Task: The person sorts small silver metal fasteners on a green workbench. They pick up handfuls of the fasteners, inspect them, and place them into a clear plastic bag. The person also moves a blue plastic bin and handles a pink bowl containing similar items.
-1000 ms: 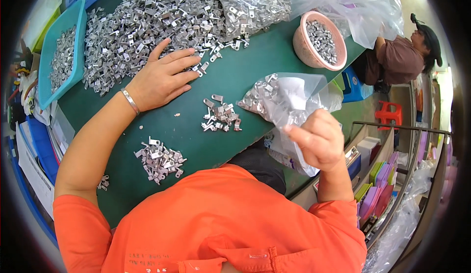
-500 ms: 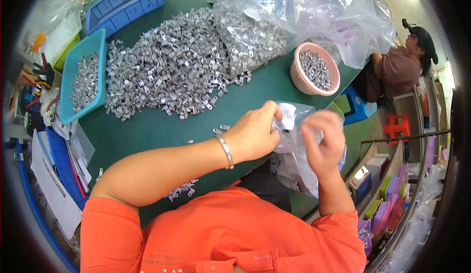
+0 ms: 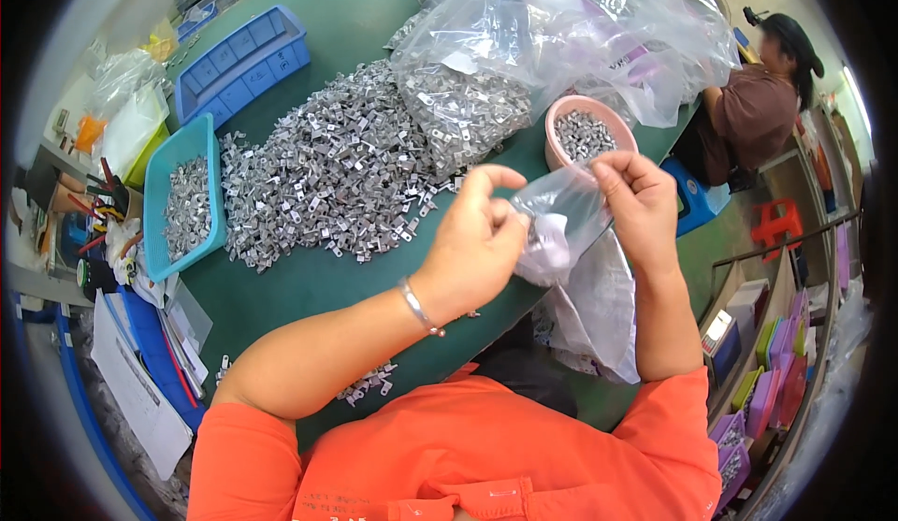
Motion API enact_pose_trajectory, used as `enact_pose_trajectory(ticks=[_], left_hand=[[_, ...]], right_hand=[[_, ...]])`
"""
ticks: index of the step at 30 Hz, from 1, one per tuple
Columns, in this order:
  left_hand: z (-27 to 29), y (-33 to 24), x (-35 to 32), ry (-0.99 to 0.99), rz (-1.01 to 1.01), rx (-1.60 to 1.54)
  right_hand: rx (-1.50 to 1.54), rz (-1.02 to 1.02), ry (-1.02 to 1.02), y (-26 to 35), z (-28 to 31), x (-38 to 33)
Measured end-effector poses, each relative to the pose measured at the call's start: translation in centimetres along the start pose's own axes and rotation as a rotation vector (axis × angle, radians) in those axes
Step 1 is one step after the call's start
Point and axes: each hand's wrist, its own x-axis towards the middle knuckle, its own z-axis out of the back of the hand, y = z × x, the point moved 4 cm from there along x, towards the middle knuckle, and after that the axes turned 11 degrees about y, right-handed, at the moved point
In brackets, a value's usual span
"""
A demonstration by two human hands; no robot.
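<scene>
"What does my left hand have?"

"Thumb and fingers nearly closed, you hold the left side of a clear bag; your right hand pinches its rim."

"Where's the bag?"

"Above the surface's near edge, on your side of the pink basket; the heap of metal pieces lies farther in."

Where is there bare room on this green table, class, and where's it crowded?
Bare green table lies between the metal pile and left forearm, right of the teal basket. Another patch lies beyond the pile, between the blue bin and large clear bag. It's crowded around the pink basket: clear plastic behind, right hand holding a small bag in front.
</scene>
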Motion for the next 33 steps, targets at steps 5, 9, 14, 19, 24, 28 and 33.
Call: enact_pose_trajectory(ticks=[5, 9, 14, 19, 24, 28, 33], left_hand=[[0.3, -2.1, -0.9, -0.001, -0.195, -0.007], [1.7, 1.2, -0.7, -0.009, -0.022, 0.183], [2.3, 2.0, -0.9, -0.020, 0.007, 0.151], [2.3, 2.1, -0.8, -0.016, -0.012, 0.131], [1.9, 2.3, -0.9, -0.025, 0.004, 0.128], [1.1, 2.8, -1.0, -0.016, -0.052, 0.266], [0.4, 2.5, -1.3, -0.013, -0.111, 0.406]], right_hand=[[-0.004, 0.199, -0.077, 2.6, -0.1, -0.3], [-0.221, 0.177, -0.036, 0.1, -1.1, 0.1], [-0.344, 0.217, -0.049, 0.1, -1.6, -0.5], [-0.568, 0.483, -0.074, 3.7, -2.2, -1.7], [-0.661, 0.524, 0.252, 5.4, -5.4, -2.2], [-1.121, 0.088, 0.762, 2.0, -7.0, -0.6], [-1.127, -0.070, 0.732, -2.5, -7.6, 1.2]])
